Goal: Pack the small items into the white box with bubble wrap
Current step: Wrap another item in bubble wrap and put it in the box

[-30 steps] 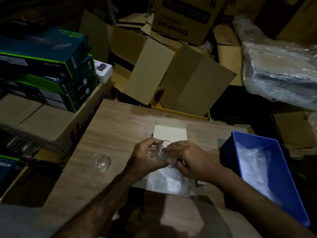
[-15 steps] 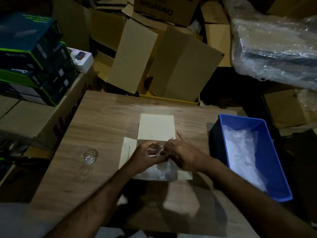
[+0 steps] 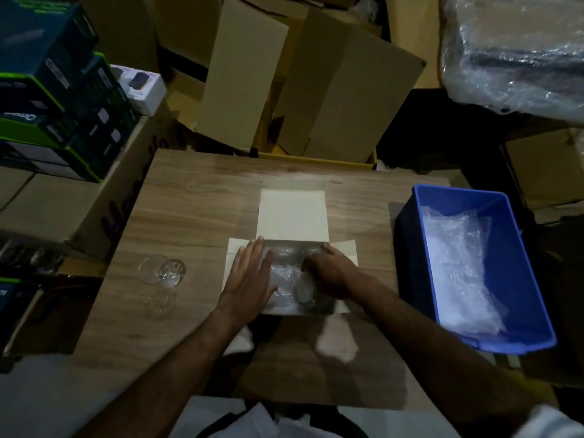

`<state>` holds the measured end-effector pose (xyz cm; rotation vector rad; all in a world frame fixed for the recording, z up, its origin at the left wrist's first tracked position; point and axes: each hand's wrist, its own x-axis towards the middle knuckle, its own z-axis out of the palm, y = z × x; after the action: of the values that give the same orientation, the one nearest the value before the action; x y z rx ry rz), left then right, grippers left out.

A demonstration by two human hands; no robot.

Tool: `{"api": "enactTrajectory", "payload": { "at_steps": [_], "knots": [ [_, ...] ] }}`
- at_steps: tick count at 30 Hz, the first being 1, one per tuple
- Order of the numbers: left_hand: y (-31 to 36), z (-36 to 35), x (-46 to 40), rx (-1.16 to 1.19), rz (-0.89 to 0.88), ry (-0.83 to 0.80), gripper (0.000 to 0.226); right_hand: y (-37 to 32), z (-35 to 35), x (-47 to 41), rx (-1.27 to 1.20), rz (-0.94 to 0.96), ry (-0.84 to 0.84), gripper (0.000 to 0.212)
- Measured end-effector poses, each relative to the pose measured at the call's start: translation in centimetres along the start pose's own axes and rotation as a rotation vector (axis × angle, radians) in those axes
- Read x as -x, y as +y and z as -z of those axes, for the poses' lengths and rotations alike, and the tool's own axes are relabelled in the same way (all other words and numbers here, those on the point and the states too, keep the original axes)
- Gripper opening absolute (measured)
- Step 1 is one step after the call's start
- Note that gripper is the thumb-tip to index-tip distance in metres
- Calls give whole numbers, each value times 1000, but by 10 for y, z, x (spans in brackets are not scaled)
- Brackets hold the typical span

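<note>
The white box (image 3: 292, 213) sits open in the middle of the frame on the table (image 3: 189, 197), with its lid lying flat toward the top. Inside it is bubble wrap (image 3: 282, 279) with a small wrapped thing tucked in.

The left hand (image 3: 249, 276) lies flat, fingers spread wide, on the left side of the box. It holds nothing; it just presses down. The right hand (image 3: 328, 273) is curled inside the box on the right, fingers bent onto the wrap. I cannot tell if it grips anything.

A glass (image 3: 162, 270) lies on the table at the left, well apart from the box. It looks like it is not packed yet. More wrap sits in the blue bin (image 3: 420, 235) at the right.

The job now seems to be pushing the wrapped thing down snug. Press softly, because glass can crack. Keep the left hand steady so the box does not slide. Leave room beside it for the next glass.
</note>
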<state>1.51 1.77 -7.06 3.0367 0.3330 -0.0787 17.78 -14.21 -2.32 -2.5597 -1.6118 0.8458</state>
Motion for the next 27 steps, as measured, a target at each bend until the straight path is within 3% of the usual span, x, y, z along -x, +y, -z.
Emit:
{"api": "enactTrajectory", "payload": {
  "at_steps": [6,10,11,18,27],
  "knots": [
    [-6,-7,0,-70,9,-48,85,-5,-28,5,183,-43,150,46],
    [-6,-8,-2,-77,7,-72,83,-4,-41,9,290,-55,160,83],
    [-6,-8,-2,-77,6,-79,82,-5,-42,9,285,-58,186,84],
    [10,10,-7,68,-39,9,75,-17,-37,25,150,-65,428,78],
    [57,49,-38,77,-136,110,73,11,-14,76,102,-287,589,65]
  ]
}}
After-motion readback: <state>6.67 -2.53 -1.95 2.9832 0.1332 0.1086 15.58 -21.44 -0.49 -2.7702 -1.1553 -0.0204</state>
